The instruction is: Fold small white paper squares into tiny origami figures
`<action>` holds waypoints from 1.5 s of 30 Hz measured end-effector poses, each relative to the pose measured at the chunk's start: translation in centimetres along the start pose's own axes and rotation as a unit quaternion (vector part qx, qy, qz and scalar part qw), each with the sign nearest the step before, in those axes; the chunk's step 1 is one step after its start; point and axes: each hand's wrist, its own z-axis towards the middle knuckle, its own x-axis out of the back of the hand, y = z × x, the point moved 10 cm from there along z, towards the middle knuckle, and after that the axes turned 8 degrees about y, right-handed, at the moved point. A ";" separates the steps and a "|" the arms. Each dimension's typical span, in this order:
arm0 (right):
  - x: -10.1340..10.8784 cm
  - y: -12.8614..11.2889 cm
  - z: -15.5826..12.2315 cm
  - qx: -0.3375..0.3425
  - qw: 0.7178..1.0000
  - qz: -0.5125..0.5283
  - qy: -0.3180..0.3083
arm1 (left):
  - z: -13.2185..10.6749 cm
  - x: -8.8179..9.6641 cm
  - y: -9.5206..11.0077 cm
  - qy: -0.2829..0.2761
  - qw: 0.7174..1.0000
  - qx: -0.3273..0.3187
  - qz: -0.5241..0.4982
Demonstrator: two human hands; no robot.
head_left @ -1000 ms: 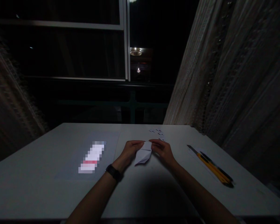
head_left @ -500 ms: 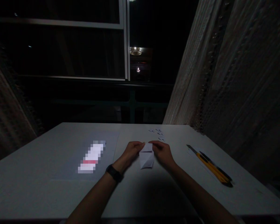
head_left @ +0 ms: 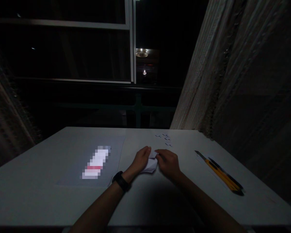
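Observation:
Between my hands, just above the white table, is a small folded piece of white paper (head_left: 150,166). My left hand (head_left: 142,159), with a dark watch on its wrist, grips the paper's left side, thumb on top. The fingers of my right hand (head_left: 169,161) pinch its upper right edge. Part of the paper is hidden behind the left hand. Beyond the hands lie several small paper scraps (head_left: 168,144) with dark marks.
On the left, a lit, blurred-out screen (head_left: 95,163) rests on a large pale sheet (head_left: 71,176). At the right lie a yellow utility knife (head_left: 221,174) and a dark pen (head_left: 229,176). A curtain (head_left: 191,87) hangs past the table's (head_left: 38,200) far right edge.
The folded paper has turned and tilted, and my left hand now covers more of it. My right fingers have curled closer over its upper edge.

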 end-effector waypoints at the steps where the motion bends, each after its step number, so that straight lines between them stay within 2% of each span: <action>1: 0.0 -0.3 -0.1 0.015 1.000 -0.010 0.002 | 0.0 0.0 0.1 0.000 1.000 -0.004 -0.001; 6: -0.1 -1.1 -0.5 0.048 0.999 -0.017 0.011 | -0.2 0.1 0.3 0.008 1.000 -0.006 -0.026; 11: -0.3 -2.4 -0.7 0.049 0.997 0.059 0.009 | 0.1 0.1 -0.2 0.007 0.993 0.032 -0.115; 13: -0.3 -2.3 -0.5 0.014 0.995 0.098 0.004 | 0.1 0.2 -0.1 0.010 0.989 0.039 -0.145; 15: -0.5 -1.4 -0.3 -0.055 0.988 0.143 0.002 | 0.2 0.6 0.0 0.022 0.988 0.039 -0.147; 18: -1.0 0.8 -0.3 -0.173 0.962 0.213 0.000 | 0.2 1.1 0.4 0.036 0.993 0.025 -0.111; 20: -1.6 1.8 -0.4 -0.227 0.940 0.257 -0.006 | 0.1 1.1 0.8 0.033 0.996 0.011 -0.083; 25: -2.7 3.0 -1.0 -0.300 0.894 0.332 -0.021 | -0.2 0.4 1.2 -0.007 0.997 0.015 -0.077; 30: -3.8 3.3 -1.7 -0.355 0.856 0.370 -0.063 | -0.2 0.3 0.7 -0.011 0.995 0.038 -0.096; 34: -4.3 3.5 -1.9 -0.376 0.843 0.373 -0.096 | -0.1 0.2 0.6 -0.020 0.994 0.038 -0.101; 45: -4.3 3.6 -1.9 -0.363 0.844 0.381 -0.102 | -0.5 -0.8 0.5 -0.071 0.989 0.058 -0.114</action>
